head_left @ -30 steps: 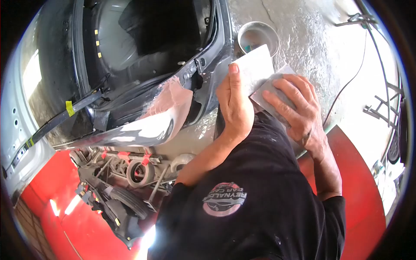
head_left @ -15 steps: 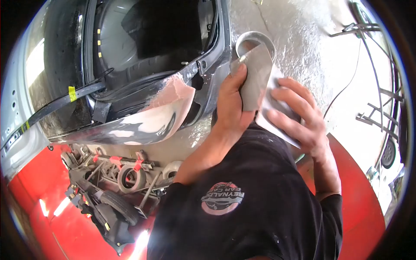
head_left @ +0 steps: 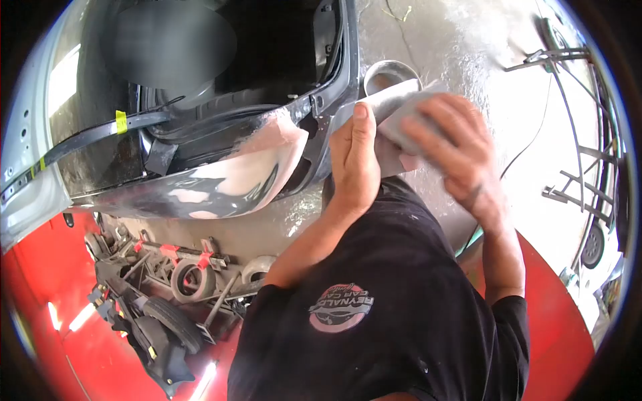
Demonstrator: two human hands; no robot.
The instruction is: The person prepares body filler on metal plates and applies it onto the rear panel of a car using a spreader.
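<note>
My left hand (head_left: pixel 356 157) grips thin grey sheet material (head_left: pixel 394 97) that looks like sandpaper, its thumb pointing up along the near edge. Over the right part of this material lies my right hand (head_left: pixel 461 137), fingers bent and smeared by motion, holding a paler grey piece (head_left: pixel 398 134). Whether the two are one folded sheet or separate pieces, I cannot tell. Just beyond them, a round metal-rimmed container (head_left: pixel 374 70) is partly covered by the sheet. To the left is a dark car body panel (head_left: pixel 247 184) with pinkish filler (head_left: pixel 277 134) and white patches.
The car's open rear cavity (head_left: pixel 267 47) is at upper left, with a yellow-taped strut (head_left: pixel 122 122). Tyres (head_left: pixel 192 279) and metal parts lie at lower left near a red surface (head_left: pixel 47 267). A metal stand (head_left: pixel 578 180) and a cable (head_left: pixel 528 150) are at right.
My right hand has moved up and slightly left, across the sheet material, and blurs. The sheet now looks bent over near the top. My left thumb is more upright. The view has shifted slightly.
</note>
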